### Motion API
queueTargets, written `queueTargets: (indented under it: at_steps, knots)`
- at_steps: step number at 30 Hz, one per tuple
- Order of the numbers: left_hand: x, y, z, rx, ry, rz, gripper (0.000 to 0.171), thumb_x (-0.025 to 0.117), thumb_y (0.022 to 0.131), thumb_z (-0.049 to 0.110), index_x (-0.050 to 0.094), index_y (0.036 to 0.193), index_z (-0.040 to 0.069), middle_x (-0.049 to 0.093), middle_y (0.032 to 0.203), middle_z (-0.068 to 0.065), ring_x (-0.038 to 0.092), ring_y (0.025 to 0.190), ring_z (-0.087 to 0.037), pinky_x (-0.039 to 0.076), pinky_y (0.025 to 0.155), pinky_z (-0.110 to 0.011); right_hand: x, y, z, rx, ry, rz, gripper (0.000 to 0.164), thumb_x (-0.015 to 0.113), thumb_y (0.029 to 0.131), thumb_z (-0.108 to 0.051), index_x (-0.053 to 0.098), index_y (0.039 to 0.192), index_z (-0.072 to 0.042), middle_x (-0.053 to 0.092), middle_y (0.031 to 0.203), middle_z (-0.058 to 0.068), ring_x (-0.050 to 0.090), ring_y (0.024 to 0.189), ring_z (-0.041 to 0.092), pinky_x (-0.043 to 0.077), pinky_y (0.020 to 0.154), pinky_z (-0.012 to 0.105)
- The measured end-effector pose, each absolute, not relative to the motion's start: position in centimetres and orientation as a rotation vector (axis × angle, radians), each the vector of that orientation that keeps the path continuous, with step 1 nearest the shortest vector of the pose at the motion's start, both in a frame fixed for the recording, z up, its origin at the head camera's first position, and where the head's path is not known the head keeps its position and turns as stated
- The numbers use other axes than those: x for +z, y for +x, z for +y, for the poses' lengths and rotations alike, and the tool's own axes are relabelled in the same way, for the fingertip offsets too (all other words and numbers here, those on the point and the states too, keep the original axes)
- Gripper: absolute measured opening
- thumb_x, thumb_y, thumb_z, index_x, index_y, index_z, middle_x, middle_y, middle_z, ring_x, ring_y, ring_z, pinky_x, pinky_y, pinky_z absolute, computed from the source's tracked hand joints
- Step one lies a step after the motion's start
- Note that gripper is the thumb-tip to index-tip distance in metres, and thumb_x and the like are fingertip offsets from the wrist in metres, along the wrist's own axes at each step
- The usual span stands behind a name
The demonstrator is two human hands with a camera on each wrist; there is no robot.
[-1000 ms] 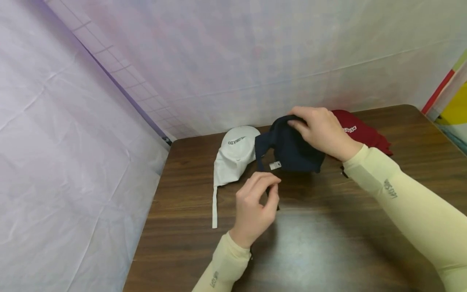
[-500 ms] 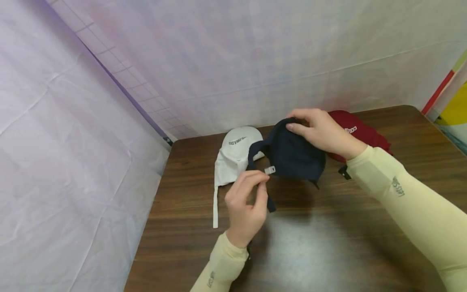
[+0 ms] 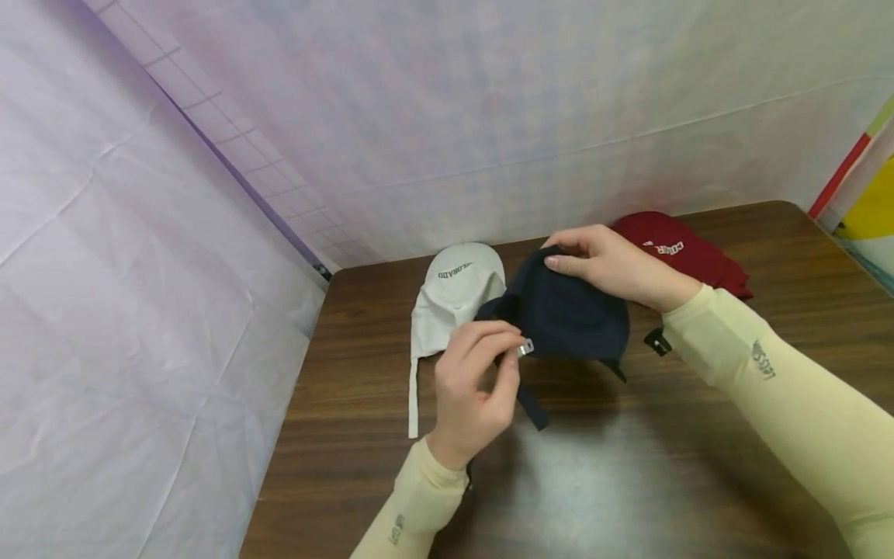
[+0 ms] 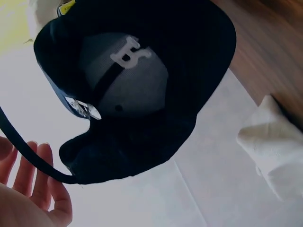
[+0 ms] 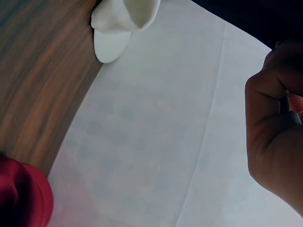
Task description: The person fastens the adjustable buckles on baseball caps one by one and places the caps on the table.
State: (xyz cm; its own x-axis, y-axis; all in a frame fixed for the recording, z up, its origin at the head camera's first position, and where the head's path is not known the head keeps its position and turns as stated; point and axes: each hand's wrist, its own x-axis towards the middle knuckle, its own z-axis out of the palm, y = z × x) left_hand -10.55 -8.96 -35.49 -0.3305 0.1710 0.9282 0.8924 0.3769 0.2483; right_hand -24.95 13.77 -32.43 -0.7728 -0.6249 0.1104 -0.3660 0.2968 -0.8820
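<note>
A navy baseball cap is held above the table with its inside turned toward me. My right hand grips it by the edge, thumb inside. The fingertips of my left hand pinch its back strap, close to the pale clasp. The loose strap end hangs below these fingers. In the left wrist view the cap's hollow crown shows the back of a stitched letter. The right wrist view shows my right hand curled beside the dark cap.
A white cap lies at the table's back left, its strap trailing forward. A dark red cap sits at the back right, partly behind the right hand. The brown wooden table meets a pale cloth backdrop.
The navy cap has come down and toward me, tilting as it moves. My left fingers have gone from beside the cap to its strap and clasp. The white and red caps stay put.
</note>
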Motion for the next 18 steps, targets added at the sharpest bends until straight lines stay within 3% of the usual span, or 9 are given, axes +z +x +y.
queueTargets:
  at_steps: [11, 18]
  knots:
    - [-35.1, -11.2, -10.1, -0.93, -1.108, -1.807, 0.016, 0.059, 0.088, -0.001, 0.072, 0.095, 0.004, 0.07, 0.096, -0.007, 0.065, 0.096, -0.026, 0.048, 0.09, -0.041, -33.7, -25.3, 13.9, -1.523, -0.821, 2.129, 0.027, 0.06, 0.102, -0.032, 0.068, 0.119, -0.013, 0.072, 0.102, 0.014, 0.07, 0.084, 0.035, 0.056, 0.079, 0.042]
    - [-35.3, -11.2, -10.6, -0.786, -1.334, -1.898, 0.022, 0.053, 0.09, 0.014, 0.074, 0.095, 0.01, 0.07, 0.097, -0.002, 0.06, 0.108, -0.027, 0.042, 0.1, -0.043, -34.4, -25.3, 14.0, -1.504, -0.796, 2.071, 0.03, 0.059, 0.102, -0.035, 0.067, 0.12, -0.012, 0.071, 0.106, 0.015, 0.069, 0.088, 0.036, 0.056, 0.082, 0.043]
